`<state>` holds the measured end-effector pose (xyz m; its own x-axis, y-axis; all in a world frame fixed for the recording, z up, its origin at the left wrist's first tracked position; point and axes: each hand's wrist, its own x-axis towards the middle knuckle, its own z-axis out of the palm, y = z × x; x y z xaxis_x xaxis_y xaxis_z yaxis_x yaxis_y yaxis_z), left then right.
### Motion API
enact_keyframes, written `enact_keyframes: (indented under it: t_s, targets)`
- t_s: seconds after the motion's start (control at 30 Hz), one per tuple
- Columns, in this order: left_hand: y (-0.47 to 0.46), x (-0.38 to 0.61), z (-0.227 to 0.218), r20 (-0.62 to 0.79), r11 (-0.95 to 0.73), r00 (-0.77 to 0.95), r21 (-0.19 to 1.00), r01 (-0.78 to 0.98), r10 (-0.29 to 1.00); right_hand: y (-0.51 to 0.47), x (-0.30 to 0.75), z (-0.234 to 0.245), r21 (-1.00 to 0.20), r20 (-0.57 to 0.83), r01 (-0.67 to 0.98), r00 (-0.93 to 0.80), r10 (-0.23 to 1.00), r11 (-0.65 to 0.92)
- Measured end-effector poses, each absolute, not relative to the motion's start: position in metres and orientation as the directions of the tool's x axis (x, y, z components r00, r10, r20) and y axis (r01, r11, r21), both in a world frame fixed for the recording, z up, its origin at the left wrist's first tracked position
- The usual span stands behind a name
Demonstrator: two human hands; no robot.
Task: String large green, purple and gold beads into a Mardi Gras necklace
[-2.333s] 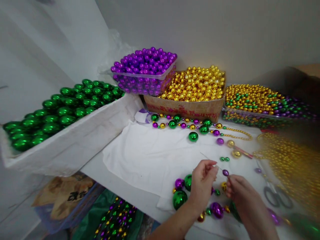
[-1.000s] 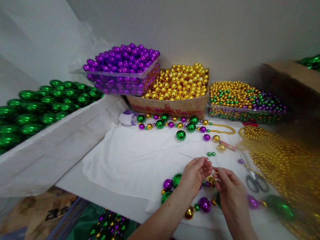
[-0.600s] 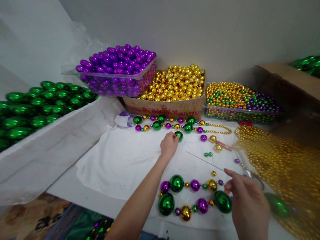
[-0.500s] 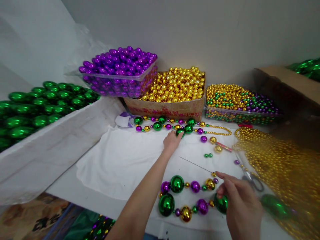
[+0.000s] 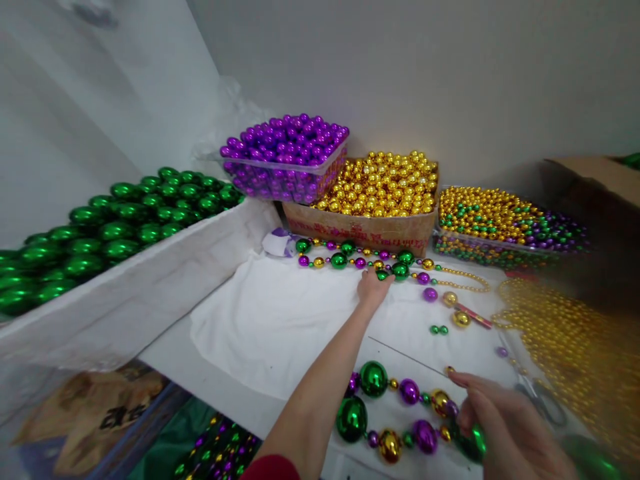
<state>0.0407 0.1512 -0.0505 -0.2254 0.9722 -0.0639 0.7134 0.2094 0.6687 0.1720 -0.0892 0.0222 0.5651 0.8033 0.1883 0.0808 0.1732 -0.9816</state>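
My left hand (image 5: 374, 288) reaches to the back of the white cloth, its fingers closed around a green bead (image 5: 383, 274) beside a finished-looking bead necklace (image 5: 339, 261). A thin needle (image 5: 405, 353) is pinched in my right hand (image 5: 505, 420), its free tip pointing left. By the fingertips sits a small gold bead (image 5: 449, 371). Below the needle lies a curved strand of green, purple and gold beads (image 5: 409, 392); the right hand partly covers its right end. Loose near the necklace are a purple bead (image 5: 430, 295), gold beads (image 5: 461, 319) and small green beads (image 5: 439, 330).
Behind stand a tub of purple beads (image 5: 330, 170), a carton of gold beads (image 5: 360, 227) and a tub of small mixed beads (image 5: 480, 240). A white foam box (image 5: 150, 287) holds green beads at left. Scissors (image 5: 543, 400) and gold bead chains (image 5: 565, 340) lie right.
The view has swung left, so the scene sits farther right. The left hand stays at the green bead. The right hand has shifted slightly nearer with the needle; a purple bead now hangs lower from the gold one.
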Motion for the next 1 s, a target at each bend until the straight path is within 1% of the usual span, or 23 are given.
enact_keyframes:
  t_s: [0.07,0.2,0.27,0.3,0.37,0.43,0.53,0.6,0.67,0.73,0.77,0.8,0.83,0.87,0.93,1.0]
  targets:
    - [0.137,0.034,-0.048,-0.036,0.158,-0.189,0.71,0.686,0.981,-0.09,0.176,0.031,-0.976,0.213,0.099,0.607,0.766,0.192]
    - [0.081,0.015,-0.045,0.053,-0.023,-0.032,0.797,0.603,0.998,-0.09,0.188,0.047,-0.966,0.248,0.227,0.663,0.707,0.126]
    - [0.048,0.009,-0.045,0.151,-0.169,0.077,0.862,0.478,0.986,-0.09,0.188,0.054,-0.946,0.295,0.306,0.663,0.688,0.11]
    - [0.033,0.007,-0.045,0.163,-0.187,0.092,0.879,0.439,0.982,-0.09,0.186,0.057,-0.931,0.328,0.345,0.649,0.687,0.119]
    - [0.009,0.006,-0.045,0.148,-0.166,0.076,0.902,0.4,0.986,-0.092,0.182,0.062,-0.893,0.393,0.428,0.587,0.707,0.141]
    - [-0.006,0.007,-0.046,0.126,-0.131,0.039,0.909,0.396,0.991,-0.094,0.179,0.065,-0.838,0.437,0.523,0.474,0.764,0.155]
    - [-0.015,0.007,-0.046,0.156,-0.156,0.033,0.896,0.416,0.987,-0.098,0.179,0.067,-0.755,0.467,0.625,0.296,0.833,0.201]
    - [-0.016,0.007,-0.046,0.186,-0.186,0.042,0.893,0.41,0.982,-0.099,0.181,0.067,-0.709,0.515,0.658,0.238,0.824,0.253]
    - [-0.017,0.007,-0.044,0.186,-0.185,0.032,0.915,0.359,0.982,-0.099,0.184,0.067,-0.657,0.579,0.691,0.208,0.789,0.3]
    - [-0.018,0.007,-0.042,0.121,-0.121,0.014,0.962,0.244,0.993,-0.097,0.187,0.066,-0.595,0.628,0.726,0.153,0.763,0.344]
    - [-0.018,0.007,-0.04,0.059,-0.059,0.009,0.988,0.145,0.998,-0.097,0.189,0.066,-0.582,0.637,0.733,0.14,0.758,0.352]
    - [-0.018,0.006,-0.039,-0.024,0.023,0.018,1.0,0.014,1.0,-0.096,0.191,0.066,-0.585,0.637,0.732,0.148,0.756,0.349]
    - [-0.018,0.006,-0.038,-0.117,0.122,0.042,0.983,-0.14,0.992,-0.096,0.193,0.066,-0.592,0.641,0.728,0.166,0.749,0.346]
    - [-0.017,0.005,-0.037,-0.207,0.223,0.084,0.928,-0.298,0.975,-0.095,0.195,0.066,-0.597,0.647,0.725,0.181,0.741,0.345]
    - [-0.016,0.003,-0.036,-0.328,0.38,0.194,0.748,-0.545,0.925,-0.094,0.199,0.066,-0.577,0.671,0.731,0.169,0.722,0.365]
    - [-0.013,0.0,-0.035,-0.374,0.457,0.276,0.593,-0.663,0.885,-0.094,0.204,0.066,-0.531,0.69,0.747,0.107,0.716,0.4]
